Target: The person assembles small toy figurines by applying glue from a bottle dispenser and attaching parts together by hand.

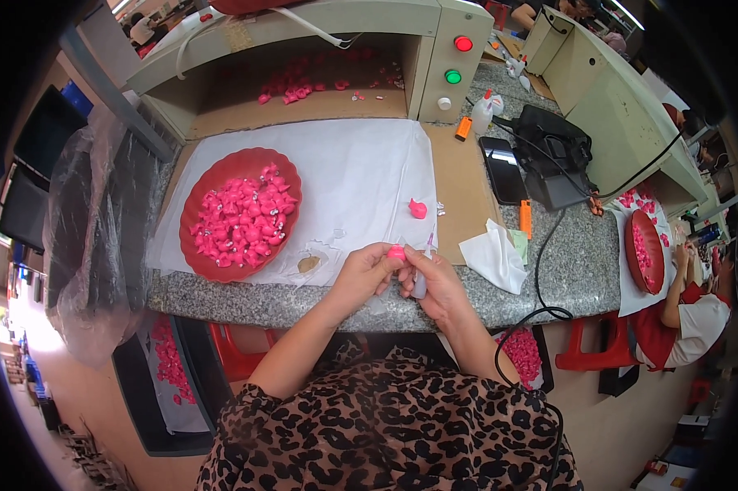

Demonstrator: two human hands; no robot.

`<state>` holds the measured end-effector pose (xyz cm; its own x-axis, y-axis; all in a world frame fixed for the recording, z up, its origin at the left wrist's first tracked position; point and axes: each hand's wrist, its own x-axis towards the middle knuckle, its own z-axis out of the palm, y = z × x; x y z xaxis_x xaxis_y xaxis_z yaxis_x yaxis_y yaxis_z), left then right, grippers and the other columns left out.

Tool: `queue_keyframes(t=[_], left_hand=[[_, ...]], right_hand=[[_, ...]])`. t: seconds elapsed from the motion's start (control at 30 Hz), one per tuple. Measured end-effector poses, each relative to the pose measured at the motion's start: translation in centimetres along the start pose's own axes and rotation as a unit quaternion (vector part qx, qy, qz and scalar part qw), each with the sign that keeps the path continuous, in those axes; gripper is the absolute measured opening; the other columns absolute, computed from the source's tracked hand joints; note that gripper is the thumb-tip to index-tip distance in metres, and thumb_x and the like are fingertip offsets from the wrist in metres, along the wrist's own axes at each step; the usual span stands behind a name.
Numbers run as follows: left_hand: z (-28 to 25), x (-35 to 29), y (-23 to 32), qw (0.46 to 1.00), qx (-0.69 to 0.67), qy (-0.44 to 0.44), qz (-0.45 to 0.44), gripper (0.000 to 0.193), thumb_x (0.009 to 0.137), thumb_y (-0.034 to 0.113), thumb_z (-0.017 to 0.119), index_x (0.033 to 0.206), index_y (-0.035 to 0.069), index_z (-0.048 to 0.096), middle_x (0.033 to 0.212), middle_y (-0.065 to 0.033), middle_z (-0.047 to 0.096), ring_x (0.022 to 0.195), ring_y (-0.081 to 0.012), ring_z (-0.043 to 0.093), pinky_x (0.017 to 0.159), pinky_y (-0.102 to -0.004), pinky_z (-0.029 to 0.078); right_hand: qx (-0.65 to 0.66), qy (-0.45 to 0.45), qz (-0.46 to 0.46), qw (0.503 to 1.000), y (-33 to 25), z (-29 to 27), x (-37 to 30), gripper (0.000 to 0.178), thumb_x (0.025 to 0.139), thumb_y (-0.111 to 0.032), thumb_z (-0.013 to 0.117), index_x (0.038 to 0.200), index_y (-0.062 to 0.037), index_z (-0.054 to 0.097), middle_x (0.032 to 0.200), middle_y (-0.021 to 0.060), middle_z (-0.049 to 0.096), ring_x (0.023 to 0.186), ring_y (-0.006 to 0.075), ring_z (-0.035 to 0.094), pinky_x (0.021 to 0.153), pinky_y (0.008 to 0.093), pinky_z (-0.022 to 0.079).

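Our left hand point(363, 272) pinched a round pink piece point(397, 252), our right point(442, 288) a translucent bottle point(420, 285), nozzle point(430, 240) toward the tabletop's point(573, 278) far edge.

L fingers point(380, 265), R fingers point(419, 259) on pink pc point(396, 252); btl point(419, 286) in R hand point(441, 286); red bowl point(189, 233) at L.

Bright, left-side glare, bent edges

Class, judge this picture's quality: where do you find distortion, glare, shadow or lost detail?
Head view: fisheye bending curves the counter; the corners fall black; a bright patch at far left is blown out; the machine's recess lies in shadow; the held pink piece is too small for fine detail.
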<state>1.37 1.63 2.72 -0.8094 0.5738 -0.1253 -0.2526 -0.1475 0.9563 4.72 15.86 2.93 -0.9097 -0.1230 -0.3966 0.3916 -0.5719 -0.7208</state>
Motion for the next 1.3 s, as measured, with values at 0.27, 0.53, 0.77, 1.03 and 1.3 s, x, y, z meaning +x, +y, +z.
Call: queue_keyframes(t=[0.27,0.53,0.77,1.03,1.3], left_hand=[[0.2,0.0,0.4,1.000,0.001,0.001,-0.008,0.018,0.086,0.018,0.048,0.083,0.001,0.053,0.067,-0.0004,0.055,0.048,-0.0026,0.041,0.041,-0.0156,0.031],[0.8,-0.4,0.1,0.989,0.036,0.093,0.110,0.024,0.078,-0.004,0.054,0.101,0.000,0.057,0.084,-0.0067,0.057,0.072,-0.0116,0.058,0.063,-0.0216,0.049],[0.5,-0.9,0.3,0.986,0.063,0.105,0.113,0.023,0.076,-0.006,0.054,0.099,-0.001,0.058,0.088,-0.0079,0.056,0.078,-0.0133,0.058,0.069,-0.0233,0.049],[-7.0,-3.5,5.2,0.821,0.286,0.438,0.229,0.025,0.076,0.005,0.060,0.100,0.000,0.058,0.079,-0.0045,0.058,0.063,-0.0077,0.051,0.055,-0.0211,0.041],[-2.2,2.2,3.8,0.772,0.566,0.176,0.230,0.038,0.077,0.006,0.051,0.114,0.006,0.046,0.098,-0.0133,0.054,0.082,-0.0261,0.052,0.070,-0.0350,0.043]], right_hand=[[0.006,-0.001,0.002,1.000,0.1,-0.1,0.1,0.021,0.081,-0.024,0.057,0.075,-0.0050,0.053,0.059,0.0034,0.052,0.047,0.0103,0.047,0.043,0.0225,0.039],[0.025,0.009,-0.015,1.000,0.3,-0.1,0.0,0.016,0.081,-0.020,0.056,0.078,-0.0042,0.054,0.066,0.0053,0.056,0.048,0.0102,0.048,0.045,0.0226,0.040],[0.019,-0.005,-0.030,0.999,0.2,0.2,-0.3,0.012,0.081,-0.015,0.055,0.080,-0.0033,0.053,0.069,0.0066,0.057,0.049,0.0103,0.048,0.046,0.0234,0.041],[0.030,-0.016,-0.021,0.999,0.3,-0.6,-0.5,0.013,0.082,-0.016,0.054,0.078,-0.0040,0.052,0.065,0.0051,0.054,0.049,0.0101,0.047,0.046,0.0241,0.041],[0.060,-0.052,-0.017,0.997,0.3,-0.6,-0.5,0.018,0.083,-0.022,0.049,0.077,-0.0057,0.048,0.059,0.0036,0.046,0.051,0.0144,0.047,0.045,0.0268,0.039]])
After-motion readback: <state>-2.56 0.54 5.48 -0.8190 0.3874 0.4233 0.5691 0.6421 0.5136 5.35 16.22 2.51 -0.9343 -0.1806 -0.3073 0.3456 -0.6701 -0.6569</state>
